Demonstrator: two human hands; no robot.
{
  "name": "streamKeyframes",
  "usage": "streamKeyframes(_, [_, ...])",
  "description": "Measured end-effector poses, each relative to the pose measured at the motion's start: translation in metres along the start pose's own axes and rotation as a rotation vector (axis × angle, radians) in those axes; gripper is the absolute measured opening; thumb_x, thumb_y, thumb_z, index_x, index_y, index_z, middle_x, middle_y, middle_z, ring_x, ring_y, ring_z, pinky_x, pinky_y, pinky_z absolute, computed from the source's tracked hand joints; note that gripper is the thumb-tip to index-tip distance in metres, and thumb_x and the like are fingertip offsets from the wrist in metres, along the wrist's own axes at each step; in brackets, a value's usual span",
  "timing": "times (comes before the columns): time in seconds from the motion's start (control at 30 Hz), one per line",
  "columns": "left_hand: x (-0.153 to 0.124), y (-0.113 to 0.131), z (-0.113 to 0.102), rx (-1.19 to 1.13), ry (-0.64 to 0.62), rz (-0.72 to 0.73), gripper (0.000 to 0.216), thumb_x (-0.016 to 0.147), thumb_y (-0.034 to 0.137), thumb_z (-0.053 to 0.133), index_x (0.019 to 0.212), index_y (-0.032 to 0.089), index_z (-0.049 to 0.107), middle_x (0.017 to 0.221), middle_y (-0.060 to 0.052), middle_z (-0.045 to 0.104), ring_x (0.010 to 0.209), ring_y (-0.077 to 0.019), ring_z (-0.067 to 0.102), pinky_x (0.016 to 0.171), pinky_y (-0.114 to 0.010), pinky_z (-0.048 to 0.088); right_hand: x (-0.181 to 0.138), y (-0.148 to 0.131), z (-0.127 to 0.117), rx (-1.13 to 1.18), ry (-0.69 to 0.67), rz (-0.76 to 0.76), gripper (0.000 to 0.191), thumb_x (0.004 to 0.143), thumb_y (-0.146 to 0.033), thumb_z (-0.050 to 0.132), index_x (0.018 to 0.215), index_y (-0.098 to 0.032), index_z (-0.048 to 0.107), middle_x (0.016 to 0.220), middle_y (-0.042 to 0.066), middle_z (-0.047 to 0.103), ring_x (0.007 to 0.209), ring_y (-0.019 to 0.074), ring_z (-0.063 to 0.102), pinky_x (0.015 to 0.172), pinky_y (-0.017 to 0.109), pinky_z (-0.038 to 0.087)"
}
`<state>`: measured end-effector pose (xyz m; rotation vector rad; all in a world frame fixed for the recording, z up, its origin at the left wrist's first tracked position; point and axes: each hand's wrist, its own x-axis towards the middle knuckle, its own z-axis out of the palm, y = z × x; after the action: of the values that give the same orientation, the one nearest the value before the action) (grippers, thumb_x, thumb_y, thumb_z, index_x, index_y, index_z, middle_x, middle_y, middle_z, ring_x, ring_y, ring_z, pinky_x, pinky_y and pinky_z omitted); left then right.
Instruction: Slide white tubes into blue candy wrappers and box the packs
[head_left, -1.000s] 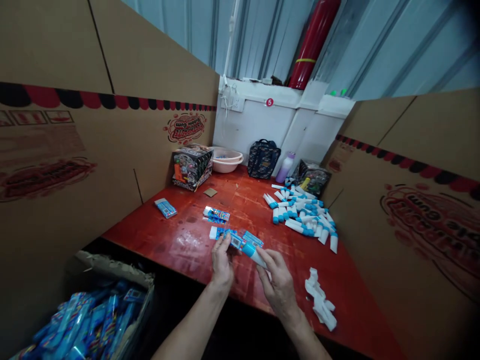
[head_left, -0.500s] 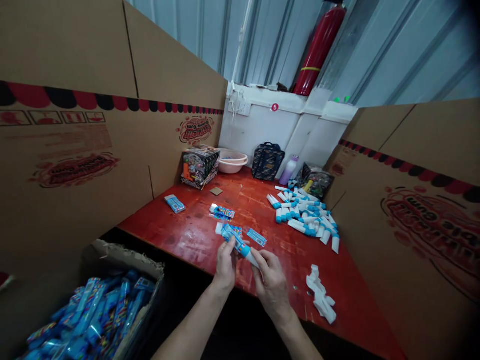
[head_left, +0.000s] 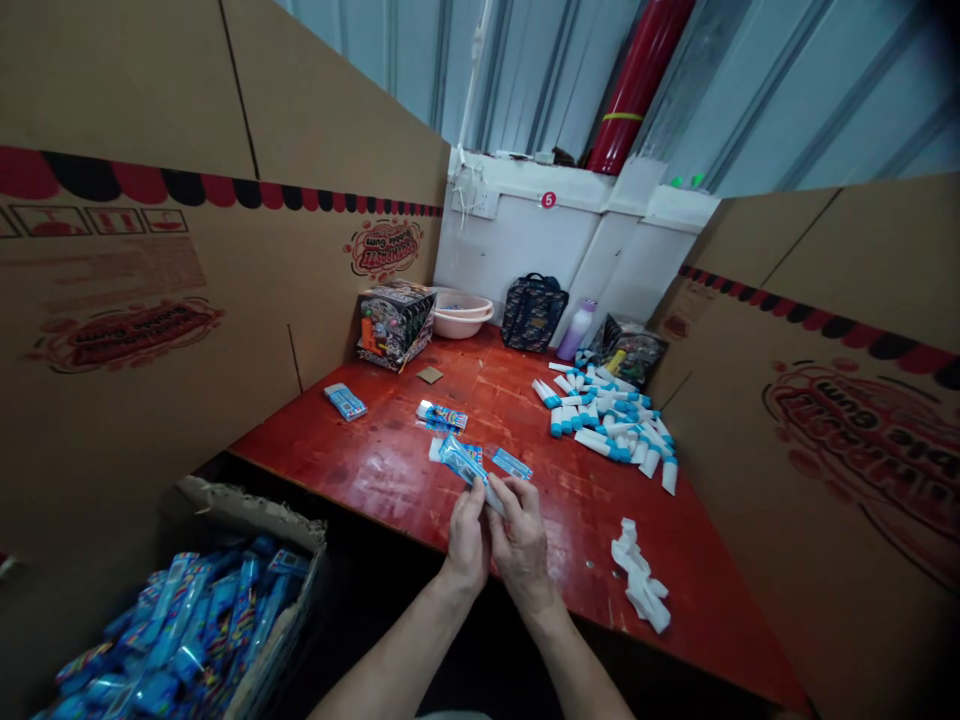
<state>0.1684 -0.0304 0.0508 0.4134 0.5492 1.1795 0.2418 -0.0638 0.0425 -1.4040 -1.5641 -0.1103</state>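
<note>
At lower centre, the left hand (head_left: 466, 540) and right hand (head_left: 521, 535) meet, fingers drawn in narrow around one slim item: a white tube (head_left: 496, 500), its pale end between the fingertips, its other end apparently inside a shiny blue printed wrapper (head_left: 461, 458) that slants up and left. The step in hand looks like working the tube into the wrapper; the next move seems to call for the left fingers steadying the open edge while the right push evenly, since thin film could snag. The wrapper is glossy, see-through in part and lightly creased; whether the tube is capped is hidden. An open carton (head_left: 247, 512) of blue packets (head_left: 165, 620) fills the lower left. Just beyond the wrapper, near the frame's middle, lie printed packs (head_left: 444, 416) and a blue card (head_left: 512, 463); farther, right of centre, blue-capped tubes (head_left: 611, 415) are heaped.
</note>
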Motion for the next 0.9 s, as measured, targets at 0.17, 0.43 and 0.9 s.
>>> streamKeyframes(0.17, [0.009,0.011,-0.001,-0.018,-0.050,0.004,0.042,0.076,0.049,0.064,0.089,0.010,0.069,0.087,-0.012,0.071,0.091,-0.0246,0.064,0.083,-0.034,0.046,-0.009,0.007,0.001,-0.074,-0.089,0.062,0.039,0.091,-0.020,0.041,0.129,-0.017,0.047,0.107,0.011,0.059,0.097,0.0216,0.058,0.080,0.034,0.050])
streamKeyframes(0.43, [0.002,-0.008,-0.010,0.038,0.012,-0.085,0.042,0.077,0.051,0.060,0.079,0.010,0.069,0.083,-0.013,0.071,0.088,-0.0269,0.065,0.081,-0.035,0.046,-0.017,0.015,0.004,-0.354,-0.203,-0.002,0.029,0.088,-0.011,0.033,0.090,-0.013,0.062,0.074,0.008,0.062,0.067,0.0194,0.058,0.061,0.028,0.040])
streamKeyframes(0.9, [0.030,0.019,-0.031,-0.159,-0.036,-0.109,0.020,0.078,0.034,0.062,0.083,0.015,0.061,0.088,-0.011,0.073,0.091,-0.0276,0.066,0.088,-0.040,0.044,-0.026,0.020,0.003,0.765,-0.373,0.914,0.030,0.080,-0.039,0.050,0.097,-0.016,0.060,0.066,0.001,0.062,0.049,0.0123,0.054,0.045,0.022,0.041])
